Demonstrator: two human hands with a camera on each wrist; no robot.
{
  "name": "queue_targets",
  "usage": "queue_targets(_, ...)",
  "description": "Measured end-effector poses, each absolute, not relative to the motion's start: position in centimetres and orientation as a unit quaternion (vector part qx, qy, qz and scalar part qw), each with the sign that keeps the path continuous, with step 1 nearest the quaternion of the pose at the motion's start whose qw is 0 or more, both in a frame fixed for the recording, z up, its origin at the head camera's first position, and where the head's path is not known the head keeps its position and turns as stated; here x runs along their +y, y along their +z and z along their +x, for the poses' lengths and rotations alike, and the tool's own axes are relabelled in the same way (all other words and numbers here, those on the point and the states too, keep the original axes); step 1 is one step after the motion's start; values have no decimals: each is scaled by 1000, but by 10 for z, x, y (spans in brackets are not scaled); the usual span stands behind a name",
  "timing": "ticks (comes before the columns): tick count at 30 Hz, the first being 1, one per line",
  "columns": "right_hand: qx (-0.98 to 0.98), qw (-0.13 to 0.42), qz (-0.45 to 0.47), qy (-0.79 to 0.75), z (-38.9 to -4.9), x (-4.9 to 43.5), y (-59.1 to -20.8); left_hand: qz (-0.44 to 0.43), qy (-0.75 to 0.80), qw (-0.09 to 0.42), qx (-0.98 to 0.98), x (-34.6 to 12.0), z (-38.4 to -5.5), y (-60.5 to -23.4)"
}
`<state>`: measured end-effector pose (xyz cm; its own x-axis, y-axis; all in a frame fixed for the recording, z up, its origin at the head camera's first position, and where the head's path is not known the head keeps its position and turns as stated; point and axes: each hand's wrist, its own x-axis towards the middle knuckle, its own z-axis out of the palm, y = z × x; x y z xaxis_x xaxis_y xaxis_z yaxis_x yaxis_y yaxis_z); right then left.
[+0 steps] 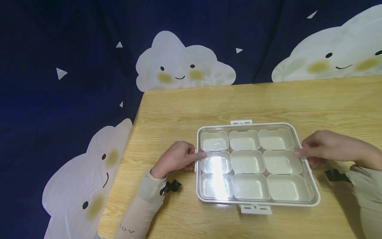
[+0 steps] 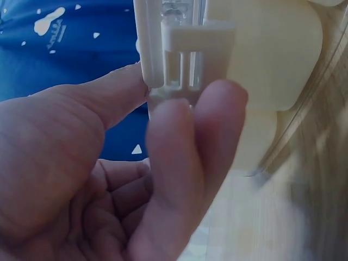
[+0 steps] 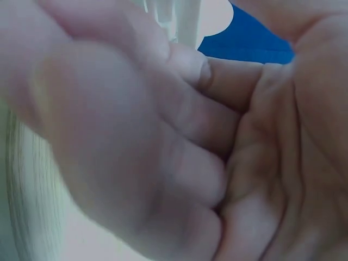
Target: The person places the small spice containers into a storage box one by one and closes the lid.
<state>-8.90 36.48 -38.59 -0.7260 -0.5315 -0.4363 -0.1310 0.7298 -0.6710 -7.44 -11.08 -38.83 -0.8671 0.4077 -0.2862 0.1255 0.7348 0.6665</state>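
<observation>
A wide clear lid with a white rim [image 1: 226,201] covers a box holding several cream compartments [image 1: 248,161], which show through it. With the thumb lying over the lid's left edge, my left hand [image 1: 177,156] grips that side. In the left wrist view, two fingertips press against a white side latch [image 2: 198,38]. My right hand [image 1: 331,147] pinches the right edge, thumb on top and fingers curled below. In the right wrist view blurred fingers [image 3: 109,130] hide most of that edge. The back latch [image 1: 241,122] and front latch [image 1: 255,209] stick outward.
The box is over a wooden table [image 1: 179,116]. Behind and left of the table hangs a dark blue cloth [image 1: 74,99] with smiling clouds. Black straps show at the left wrist [image 1: 170,188] and the right wrist [image 1: 337,175].
</observation>
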Motion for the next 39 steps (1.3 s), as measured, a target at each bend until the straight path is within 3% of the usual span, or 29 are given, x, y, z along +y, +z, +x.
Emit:
queue_targets(8,840,346,-202,-367,-90,367,-388,147,348,221,899,-112,-76,-390)
queue_targets(15,860,316,-207,-343,-90,367,-388,148,340,222,902,-113,-80,-391)
queue_targets(22,895,293,-183,-283,-87,363,-382,154,306,187,921,-115,-80,-391)
queue_targets(29,953,161,-175,-188,-79,354,-369,149,268,127,943,-113,-90,-385)
queue_targets(35,939,37,-292,-177,-73,327,-352,167,243,56,954,-102,-104,-373)
queue_targets(39,910,15,-377,-171,-68,298,-341,197,233,43,951,-88,-113,-362)
